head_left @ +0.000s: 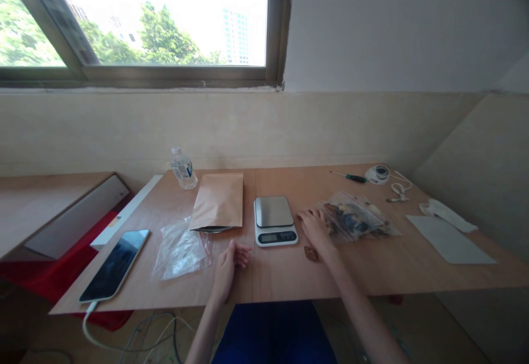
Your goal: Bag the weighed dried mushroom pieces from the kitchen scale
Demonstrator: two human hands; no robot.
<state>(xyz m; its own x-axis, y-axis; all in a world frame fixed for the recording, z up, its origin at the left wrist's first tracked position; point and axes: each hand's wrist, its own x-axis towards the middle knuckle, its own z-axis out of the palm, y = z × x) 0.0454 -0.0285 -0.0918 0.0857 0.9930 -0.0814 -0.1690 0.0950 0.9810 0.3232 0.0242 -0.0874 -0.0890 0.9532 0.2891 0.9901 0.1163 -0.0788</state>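
Observation:
My left hand (232,258) rests on its side on the table, fingers loosely curled and apart, with nothing in them. It lies between a clear zip bag (182,249) and a white digital kitchen scale (275,220) with a bare metal plate. Just right of the scale, my right hand (316,227) is palm down, its fingertips closed on a small brown piece that is mostly hidden. Another flat brown piece (311,253) lies beside that wrist. Right of the hand is a clear zip bag with dark and brown pieces (353,218). A brown kraft pouch (219,201) lies left of the scale, its mouth towards me.
A phone (115,265) on a charging cable lies at the front left. Farther back stands a water bottle (184,170). At the back right are a screwdriver (351,177) and a white dome camera (378,174). A grey sheet (450,240) and white cloth (448,214) lie far right.

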